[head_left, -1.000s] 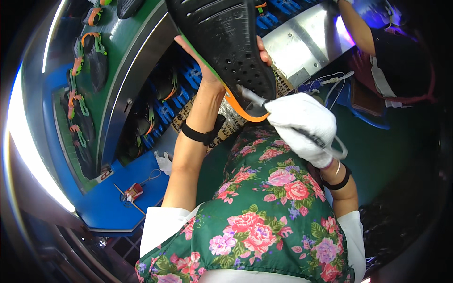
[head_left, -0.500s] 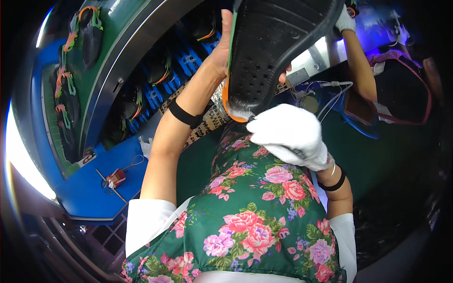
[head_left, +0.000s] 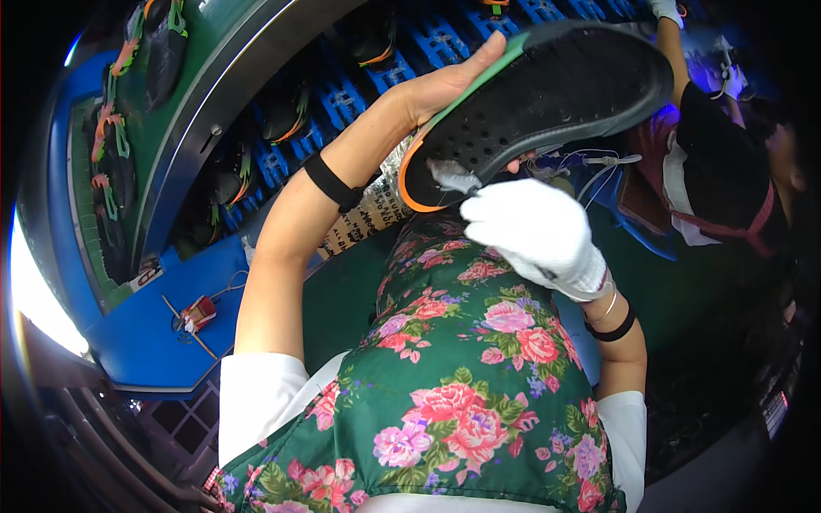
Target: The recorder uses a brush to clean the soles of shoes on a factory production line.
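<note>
My bare left hand [head_left: 445,85] grips a black shoe sole [head_left: 556,90] with a green and orange edge. The thumb lies along the green side, and fingertips peek out under the far side. Small round holes dot the sole near its heel. In my right hand [head_left: 534,231], which wears a white knitted glove, is a small brush [head_left: 456,177] with pale, wet-looking bristles. Those bristles touch the sole's surface at the heel. Most of the brush handle is hidden by the gloved fingers.
Blue racks [head_left: 338,98] carrying dark shoes curve behind a metal rail [head_left: 192,128]. More shoes with orange and green laces [head_left: 107,137] hang at left. A blue table [head_left: 145,342] holds a small red object [head_left: 198,315]. At right, a co-worker's arm [head_left: 671,51] reaches toward the line.
The sole has swung from nearly upright to slanting right, its toe now far right. The brush has shifted from the heel's rim up onto its surface. The co-worker has moved too.
</note>
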The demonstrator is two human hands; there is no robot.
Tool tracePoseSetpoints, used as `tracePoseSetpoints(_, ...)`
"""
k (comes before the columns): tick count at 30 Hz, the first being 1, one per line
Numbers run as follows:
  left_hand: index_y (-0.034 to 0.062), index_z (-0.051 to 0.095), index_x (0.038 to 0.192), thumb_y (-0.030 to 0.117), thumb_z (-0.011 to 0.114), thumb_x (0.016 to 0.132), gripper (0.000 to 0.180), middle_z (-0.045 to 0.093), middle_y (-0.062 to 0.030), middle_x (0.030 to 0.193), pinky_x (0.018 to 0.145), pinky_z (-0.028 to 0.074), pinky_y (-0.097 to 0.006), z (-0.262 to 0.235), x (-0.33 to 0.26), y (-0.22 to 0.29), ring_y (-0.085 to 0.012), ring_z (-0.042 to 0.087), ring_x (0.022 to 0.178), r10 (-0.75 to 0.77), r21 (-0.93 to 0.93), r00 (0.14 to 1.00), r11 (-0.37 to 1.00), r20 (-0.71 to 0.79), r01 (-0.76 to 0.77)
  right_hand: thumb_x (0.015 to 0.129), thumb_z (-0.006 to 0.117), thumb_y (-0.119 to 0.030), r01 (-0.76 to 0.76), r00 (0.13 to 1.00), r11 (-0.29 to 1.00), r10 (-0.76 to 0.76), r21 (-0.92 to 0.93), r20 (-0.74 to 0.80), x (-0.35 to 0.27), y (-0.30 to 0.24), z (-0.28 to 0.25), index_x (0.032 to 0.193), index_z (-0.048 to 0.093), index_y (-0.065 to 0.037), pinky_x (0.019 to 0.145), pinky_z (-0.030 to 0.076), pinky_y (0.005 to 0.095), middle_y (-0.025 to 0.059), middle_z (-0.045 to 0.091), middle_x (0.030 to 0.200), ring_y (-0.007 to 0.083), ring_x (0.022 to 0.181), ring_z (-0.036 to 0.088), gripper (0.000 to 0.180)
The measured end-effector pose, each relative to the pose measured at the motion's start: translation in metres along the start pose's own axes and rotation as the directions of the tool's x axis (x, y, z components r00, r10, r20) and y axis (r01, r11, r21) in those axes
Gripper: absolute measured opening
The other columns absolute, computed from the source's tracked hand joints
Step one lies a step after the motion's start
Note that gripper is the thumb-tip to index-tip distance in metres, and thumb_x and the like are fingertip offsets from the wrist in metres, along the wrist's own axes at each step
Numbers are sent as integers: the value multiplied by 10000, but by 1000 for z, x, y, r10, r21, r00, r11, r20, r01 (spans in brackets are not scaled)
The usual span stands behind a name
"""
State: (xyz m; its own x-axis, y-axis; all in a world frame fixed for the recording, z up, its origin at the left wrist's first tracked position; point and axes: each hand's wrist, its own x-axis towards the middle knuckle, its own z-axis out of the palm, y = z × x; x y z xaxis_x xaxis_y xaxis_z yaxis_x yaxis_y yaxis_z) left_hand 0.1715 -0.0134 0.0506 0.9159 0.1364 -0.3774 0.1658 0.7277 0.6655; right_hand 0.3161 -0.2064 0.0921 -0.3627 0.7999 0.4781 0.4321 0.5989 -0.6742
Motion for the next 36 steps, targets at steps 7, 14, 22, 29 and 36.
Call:
tracePoseSetpoints(7, 22, 511, 1414, 800, 399, 914, 932, 671, -227, 1187, 763, 640, -409, -2, 11, -5, -263, 741, 858, 124, 284, 957, 958, -264, -46, 741, 781, -16, -64, 997, 991, 68, 114, -32, 12, 6, -5, 959, 765, -89, 844, 574, 386, 77, 766, 1019, 279, 947, 729, 230)
tracePoseSetpoints(14, -10, 546, 1356, 786, 286, 952, 930, 702, -261, 1045, 768, 631, -508, -25, -14, -47, -372, 740, 845, 12, -421, 999, 907, 51, 10, 770, 786, 21, -330, 824, 577, 563, 747, -71, -7, 7, 11, 877, 771, 0, 831, 580, 357, 151, 765, 961, 239, 911, 737, 110)
tracePoseSetpoints(22, 17, 518, 1420, 384, 415, 1077, 513, 591, -145, 1406, 1080, 482, -460, 4, -36, -120, -304, 572, 1285, 204, -539, 924, 763, -324, -357, 834, 754, 20, -297, 852, 936, 348, 186, -391, 19, -8, -18, 997, 768, -30, 868, 562, 340, 108, 760, 1013, 220, 943, 730, 171)
tracePoseSetpoints(29, 15, 520, 1391, 401, 491, 1053, 514, 608, -180, 1356, 990, 545, -542, -2, -56, -128, -360, 628, 1194, 80, -439, 904, 854, -420, -279, 801, 748, 10, -176, 902, 979, 204, 107, -380, 15, -19, -18, 1046, 738, -39, 825, 567, 395, 128, 734, 1025, 298, 918, 703, 250)
tracePoseSetpoints(36, 43, 598, 1324, 487, 508, 1029, 542, 702, -125, 1190, 973, 543, -431, 82, -69, -51, -261, 685, 1039, 271, -691, 873, 534, -406, -487, 798, 771, 17, -205, 884, 965, 112, -161, -455, 22, -31, -11, 1056, 734, -7, 778, 565, 375, 133, 740, 1057, 284, 907, 713, 261)
